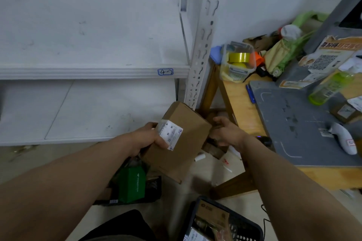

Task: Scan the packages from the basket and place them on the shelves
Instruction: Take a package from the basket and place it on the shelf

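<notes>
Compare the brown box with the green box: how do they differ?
The brown box is gripped by the left hand in the air; the green box lies in a pile below. The brown box carries a white shipping label; the green box shows only faint print. Both are closed cartons.

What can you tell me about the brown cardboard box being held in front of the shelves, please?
The cardboard box is plain brown, oblong and closed. A white shipping label with printed codes sits near its upper left edge, with clear tape beside it. The box is held tilted in the air, in front of the lower shelf and above the floor. The left hand grips its left edge, thumb on the label. The right hand is at its right side with relaxed fingers; contact cannot be told.
</notes>
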Tool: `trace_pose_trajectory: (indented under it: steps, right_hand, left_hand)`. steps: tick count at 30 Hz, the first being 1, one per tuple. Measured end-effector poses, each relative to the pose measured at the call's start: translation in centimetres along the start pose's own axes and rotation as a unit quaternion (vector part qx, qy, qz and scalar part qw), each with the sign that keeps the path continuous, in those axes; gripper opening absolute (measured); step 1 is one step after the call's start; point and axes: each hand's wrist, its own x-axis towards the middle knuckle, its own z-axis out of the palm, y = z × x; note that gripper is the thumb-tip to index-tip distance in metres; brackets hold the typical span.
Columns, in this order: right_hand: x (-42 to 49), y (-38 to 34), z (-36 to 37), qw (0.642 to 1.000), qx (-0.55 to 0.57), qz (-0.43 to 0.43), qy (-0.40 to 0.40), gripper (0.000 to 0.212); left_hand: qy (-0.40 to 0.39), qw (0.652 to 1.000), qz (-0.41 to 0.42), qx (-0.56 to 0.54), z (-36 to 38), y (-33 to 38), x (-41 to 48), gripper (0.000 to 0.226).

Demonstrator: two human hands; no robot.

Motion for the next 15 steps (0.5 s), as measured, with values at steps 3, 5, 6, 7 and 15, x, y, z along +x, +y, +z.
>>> trace_pose_trajectory:
  steps: [3,5,6,7,15]
  right_hand:
    - [0.0,-3.7,3.7,0.996,-0.016,-0.029,-0.082,0.071]
    - [0.0,-6.0,6.1,0.99,-0.054,-0.059,-0.12,0.074]
    - [0.0,-7.2,7.4,0.984,-0.086,-0.075,-0.138,0.077]
    - [-0.2,-8.5,8.9,0.977,-0.122,-0.088,-0.15,0.082]
    - [-3.1,-16.4,25.0,0.915,-0.33,-0.127,-0.194,0.096]
  left_hand:
    - [0.011,1.0,0.02,0.009,-3.6,-1.5,-1.8,0.102]
    - [0.018,0.999,0.037,0.017,-6.2,-2.7,-3.3,0.109]
    - [0.024,0.998,0.049,0.016,-7.5,-3.3,-4.1,0.111]
    - [0.033,0.998,0.06,0.014,-9.0,-4.0,-5.0,0.111]
    - [0.091,0.989,0.102,0.051,-22.3,-12.9,-12.8,0.102]
